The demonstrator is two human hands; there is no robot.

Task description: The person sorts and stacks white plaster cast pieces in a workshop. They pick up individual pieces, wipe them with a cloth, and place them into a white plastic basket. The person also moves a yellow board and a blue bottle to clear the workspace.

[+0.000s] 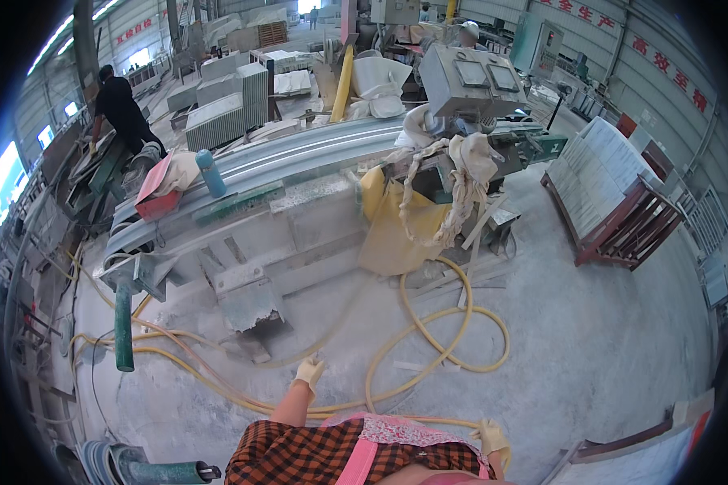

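My left hand [308, 373], in a pale glove, reaches forward above the dusty floor with its fingers curled. A faint, blurred stretch of hose passes just beyond its fingertips; whether the hand holds it, I cannot tell. At my right side, my right hand [492, 439], gloved too, is closed around a yellow hose [438, 419] that runs across in front of my body. More of this hose lies in large loops [507, 339] on the floor ahead. My checked sleeves and pink apron [359, 462] fill the lower edge.
A long stone-cutting machine [315, 234] stands ahead, with a blue bottle [210, 174] and a red box [158, 204] on it. Slabs lean on a dark red rack [627, 222] to the right. A green handle [124, 327] juts out at left. A person in black [121, 109] bends over at far left.
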